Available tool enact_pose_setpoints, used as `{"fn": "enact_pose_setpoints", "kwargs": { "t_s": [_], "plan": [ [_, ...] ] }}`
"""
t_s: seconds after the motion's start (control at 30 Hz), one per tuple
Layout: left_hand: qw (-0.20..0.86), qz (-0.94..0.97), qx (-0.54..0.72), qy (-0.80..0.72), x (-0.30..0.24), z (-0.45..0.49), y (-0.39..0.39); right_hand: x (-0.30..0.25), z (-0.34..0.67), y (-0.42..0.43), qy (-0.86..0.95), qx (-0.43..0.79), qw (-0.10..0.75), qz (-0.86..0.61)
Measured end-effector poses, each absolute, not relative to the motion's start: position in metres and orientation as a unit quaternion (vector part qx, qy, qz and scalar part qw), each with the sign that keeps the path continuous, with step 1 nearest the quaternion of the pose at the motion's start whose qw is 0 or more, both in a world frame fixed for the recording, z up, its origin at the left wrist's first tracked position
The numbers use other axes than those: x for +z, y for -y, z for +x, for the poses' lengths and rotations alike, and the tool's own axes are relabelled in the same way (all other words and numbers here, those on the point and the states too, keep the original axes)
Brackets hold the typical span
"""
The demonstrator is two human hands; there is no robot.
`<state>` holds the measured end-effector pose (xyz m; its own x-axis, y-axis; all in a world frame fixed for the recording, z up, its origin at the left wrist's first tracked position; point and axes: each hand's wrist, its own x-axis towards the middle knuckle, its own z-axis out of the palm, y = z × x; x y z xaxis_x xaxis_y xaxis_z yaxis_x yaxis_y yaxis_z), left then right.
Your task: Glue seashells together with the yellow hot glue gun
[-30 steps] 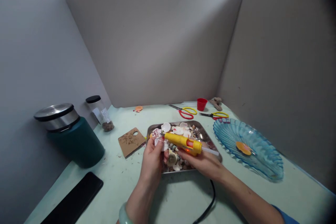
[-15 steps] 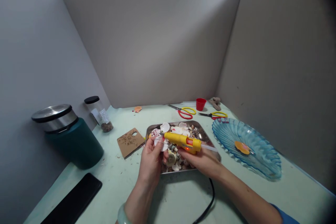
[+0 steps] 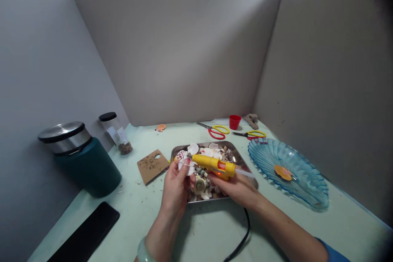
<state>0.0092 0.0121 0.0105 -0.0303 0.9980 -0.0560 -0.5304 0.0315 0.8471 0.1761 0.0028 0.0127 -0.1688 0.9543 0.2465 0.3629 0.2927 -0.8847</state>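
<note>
My right hand [image 3: 238,188] grips a yellow glue gun [image 3: 215,165] with a lit red lamp and a clear glue stick at its back; its black cord [image 3: 241,239] trails toward me. The nozzle points left at a white shell [image 3: 186,166] pinched in the fingers of my left hand [image 3: 176,190]. Both hands hover over the near end of a metal tray [image 3: 245,168] filled with several shells and small stones. A pale green bangle [image 3: 143,251] sits on my left wrist.
A blue glass dish [image 3: 302,188] with an orange shell stands at right. Two scissors [image 3: 216,130] [image 3: 251,134], a red cup [image 3: 235,121] and a brown lump lie at the back. At left are a teal bin [image 3: 82,159], a jar [image 3: 115,131], a cardboard piece [image 3: 152,166] and a black phone [image 3: 87,233].
The glue gun's nozzle and the shell in my left hand have stayed together; my left hand shifted the shell very slightly. The view dipped a little.
</note>
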Motion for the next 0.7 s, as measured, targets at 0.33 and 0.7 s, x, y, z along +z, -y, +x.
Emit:
{"fn": "enact_pose_setpoints", "kwargs": {
  "t_s": [0.33, 0.7],
  "plan": [
    [0.608, 0.318, 0.630, -0.364, 0.006, 0.008, -0.013, 0.012, 0.175, -0.004, 0.704, 0.342, 0.412, -0.467],
    [0.618, 0.321, 0.624, -0.356, 0.012, 0.009, -0.011, 0.001, 0.182, -0.006, 0.620, 0.429, 0.356, -0.552]
  ]
}}
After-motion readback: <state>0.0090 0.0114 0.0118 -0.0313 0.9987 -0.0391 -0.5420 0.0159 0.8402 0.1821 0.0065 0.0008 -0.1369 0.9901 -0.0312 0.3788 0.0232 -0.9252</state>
